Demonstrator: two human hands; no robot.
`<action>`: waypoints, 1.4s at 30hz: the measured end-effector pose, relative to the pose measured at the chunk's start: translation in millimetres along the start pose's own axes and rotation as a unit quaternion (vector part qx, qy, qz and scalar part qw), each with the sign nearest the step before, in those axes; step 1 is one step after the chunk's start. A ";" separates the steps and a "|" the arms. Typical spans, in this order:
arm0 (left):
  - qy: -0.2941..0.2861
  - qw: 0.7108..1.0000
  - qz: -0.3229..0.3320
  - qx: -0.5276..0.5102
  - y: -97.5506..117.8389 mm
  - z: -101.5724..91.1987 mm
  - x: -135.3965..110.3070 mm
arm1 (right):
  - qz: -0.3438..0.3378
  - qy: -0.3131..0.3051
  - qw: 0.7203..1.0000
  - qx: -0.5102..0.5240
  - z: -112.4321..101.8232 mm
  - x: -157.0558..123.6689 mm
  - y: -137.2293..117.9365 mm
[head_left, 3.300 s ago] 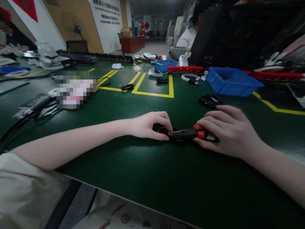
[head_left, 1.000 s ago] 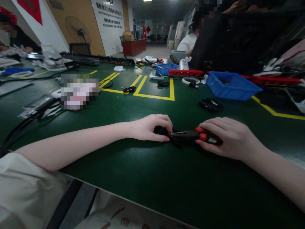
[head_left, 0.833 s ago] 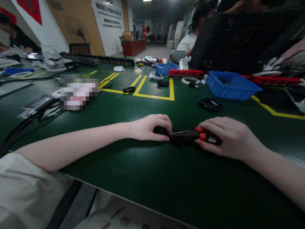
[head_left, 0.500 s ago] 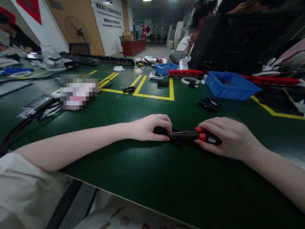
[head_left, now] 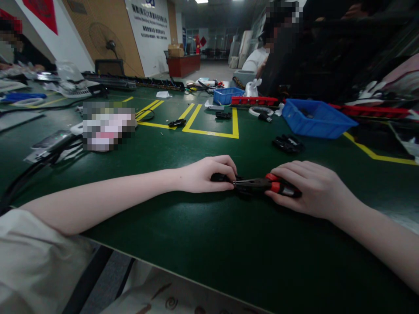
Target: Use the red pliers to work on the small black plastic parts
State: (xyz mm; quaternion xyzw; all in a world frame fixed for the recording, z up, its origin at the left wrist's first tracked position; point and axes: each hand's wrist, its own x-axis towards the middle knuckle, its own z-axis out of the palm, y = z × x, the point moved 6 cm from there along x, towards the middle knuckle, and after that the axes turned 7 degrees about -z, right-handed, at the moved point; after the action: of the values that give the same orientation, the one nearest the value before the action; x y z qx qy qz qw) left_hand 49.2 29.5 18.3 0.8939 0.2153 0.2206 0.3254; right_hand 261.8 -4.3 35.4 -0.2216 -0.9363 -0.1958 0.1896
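Observation:
My left hand (head_left: 204, 174) rests on the green table (head_left: 203, 244), its fingers curled round a small black part (head_left: 218, 177) that is mostly hidden under them. My right hand (head_left: 312, 187) is closed over the red and black handles of a pair of pliers (head_left: 266, 185). The pliers lie low on the table, with their dark jaws pointing left and meeting the black part at my left fingertips.
A black connector (head_left: 288, 144) lies just beyond my right hand. A large blue bin (head_left: 316, 117) sits at the back right, a smaller blue bin (head_left: 229, 94) further off. Yellow tape lines (head_left: 209, 131) mark the table. Cables and a device (head_left: 49, 144) lie at left. Other people sit across the table.
Almost nothing has moved. Both hands keep the same grip, and the pliers' jaws stay against the black part.

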 end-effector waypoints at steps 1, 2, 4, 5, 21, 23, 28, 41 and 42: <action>0.001 1.000 -0.004 0.000 0.0 0.1 0.0 | 0.003 -0.003 1.000 0.003 0.3 -0.3 0.6; 0.001 1.000 -0.006 -0.001 0.1 0.1 -0.1 | 0.005 -0.006 1.000 0.006 0.7 -0.6 1.0; 0.002 1.000 -0.010 -0.002 0.5 0.2 -0.3 | 0.004 -0.010 1.000 0.006 1.3 -1.0 1.2; 0.003 1.000 -0.012 -0.003 0.5 0.1 -0.4 | 0.002 -0.010 1.000 0.005 1.3 -0.9 1.0; 0.012 0.998 -0.053 -0.021 1.8 -0.6 -0.2 | -0.013 0.004 1.000 -0.011 -1.1 -1.0 -0.6; 0.011 0.998 -0.053 -0.019 2.4 -0.2 -0.5 | -0.018 0.007 1.000 -0.013 -1.7 -0.9 -1.1; -0.003 0.999 -0.052 0.002 2.0 1.1 0.0 | -0.014 -0.013 1.000 -0.006 -0.3 0.0 0.0; 0.002 0.980 0.058 0.191 13.2 3.5 -6.7 | -0.038 -0.005 0.999 -0.021 -2.5 2.6 -5.2; 0.000 0.976 0.069 0.205 14.3 3.7 -7.4 | -0.033 -0.008 0.999 -0.015 -2.0 2.1 -4.5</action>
State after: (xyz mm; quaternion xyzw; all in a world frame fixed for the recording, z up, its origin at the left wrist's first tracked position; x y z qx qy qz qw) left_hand 48.6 13.8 23.5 0.9544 0.1938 0.1932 0.1190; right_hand 258.4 -8.2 36.8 -0.1949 -0.9415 -0.2143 0.1721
